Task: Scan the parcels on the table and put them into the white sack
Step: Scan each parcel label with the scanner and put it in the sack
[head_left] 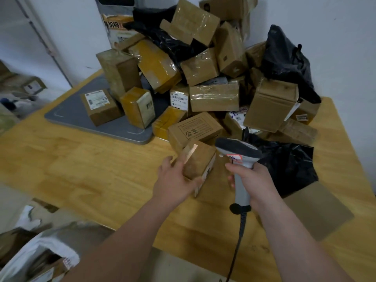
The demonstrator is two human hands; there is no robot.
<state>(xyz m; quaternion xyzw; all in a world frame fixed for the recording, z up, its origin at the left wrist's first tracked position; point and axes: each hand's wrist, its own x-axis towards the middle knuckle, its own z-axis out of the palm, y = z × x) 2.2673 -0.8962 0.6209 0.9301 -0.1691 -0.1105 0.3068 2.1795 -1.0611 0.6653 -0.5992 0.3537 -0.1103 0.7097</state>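
My left hand (175, 178) grips a small brown cardboard parcel (200, 159) just above the wooden table (91, 165), thumb on its near side, its label edge turned right. My right hand (254, 182) holds a grey barcode scanner (238, 153) by the handle, its head right beside the parcel. A big heap of cardboard parcels (213, 96) and black plastic bags (286, 58) fills the far half of the table. The white sack (40, 253) stands open on the floor at the lower left, with parcels showing inside.
A grey scale platform (67, 115) lies on the table's left with two small boxes on it. A black bag (291, 163) and a flat cardboard sheet (317, 212) lie right of my right hand. The scanner's coiled cable hangs down toward me. More parcels sit on the floor at far left.
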